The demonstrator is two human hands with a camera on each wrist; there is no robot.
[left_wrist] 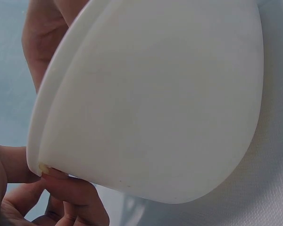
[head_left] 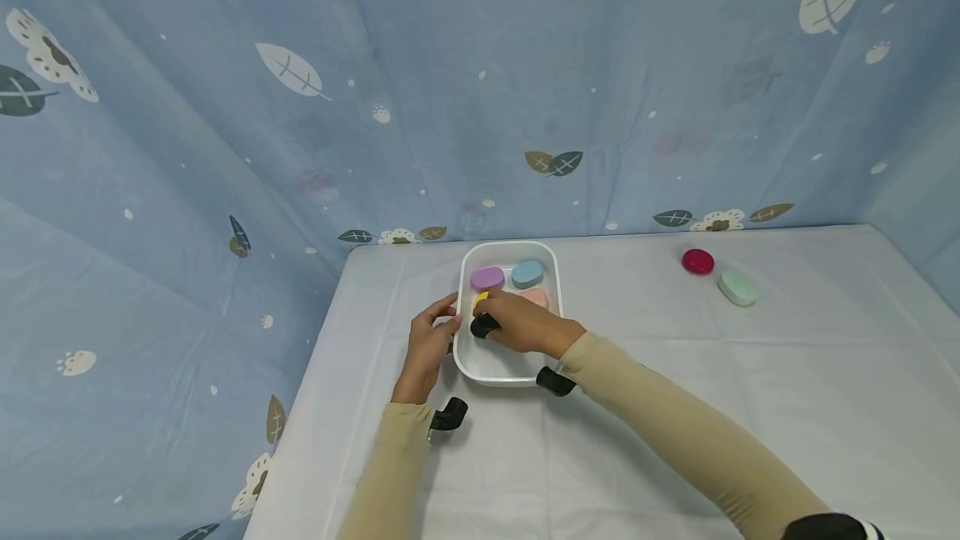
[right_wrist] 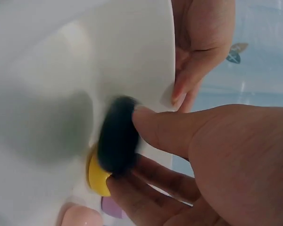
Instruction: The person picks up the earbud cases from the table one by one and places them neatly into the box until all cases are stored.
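Note:
A white plastic tray (head_left: 502,377) with rounded corners stands on the table, and my left hand (head_left: 431,350) grips its left rim. In the left wrist view, the thumb and fingers (left_wrist: 75,194) pinch the tray edge. Inside the tray, my right hand (head_left: 525,323) holds a dark oval soap bar (right_wrist: 118,136) between thumb and fingers. A yellow soap (right_wrist: 99,176) lies right beside the dark one, partly covered by the right hand. Behind them sit a purple soap (head_left: 487,277) and a blue soap (head_left: 527,273). A pink soap (head_left: 536,297) shows past the right hand.
Toward the back right of the table lie a red soap (head_left: 698,262) and a pale green soap (head_left: 738,287). White cloth (head_left: 630,457) covers the table. A blue patterned curtain (head_left: 450,107) hangs behind it and along the left side.

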